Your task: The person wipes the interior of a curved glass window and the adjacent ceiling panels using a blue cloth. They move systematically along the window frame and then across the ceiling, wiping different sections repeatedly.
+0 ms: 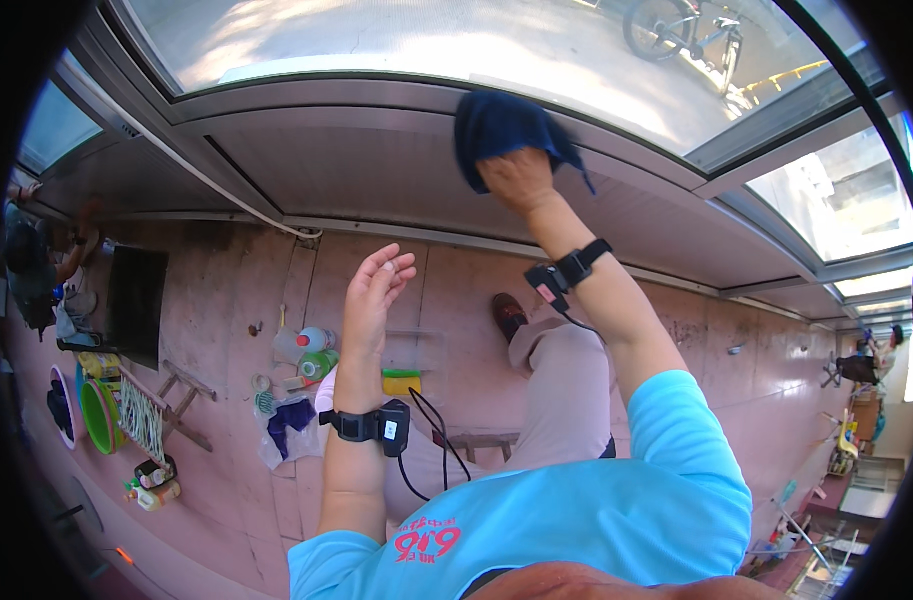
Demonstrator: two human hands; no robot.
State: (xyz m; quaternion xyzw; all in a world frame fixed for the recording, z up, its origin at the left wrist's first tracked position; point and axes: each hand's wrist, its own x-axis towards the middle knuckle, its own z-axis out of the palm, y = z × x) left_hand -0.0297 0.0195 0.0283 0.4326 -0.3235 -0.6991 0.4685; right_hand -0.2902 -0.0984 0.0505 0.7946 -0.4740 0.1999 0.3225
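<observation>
My right hand (518, 176) grips a dark blue cloth (494, 124) and presses it to the metal window frame (396, 96), just below the glass pane. Part of the fingers is hidden under the cloth, and a corner of it hangs loose to the right. My left hand (377, 281) hangs in the air in front of the lower wall panel (366, 161), its fingers loosely curled and apart with nothing in them. A black strap with a small device sits on each forearm.
Bottles (317, 352), a clear plastic box (407, 349) and a plastic bag with a purple cloth (290, 427) lie on the pink floor. At left are a folding stool (145, 412), a green basin (100, 416) and another person (32, 262). A white cable (193, 165) crosses the panel.
</observation>
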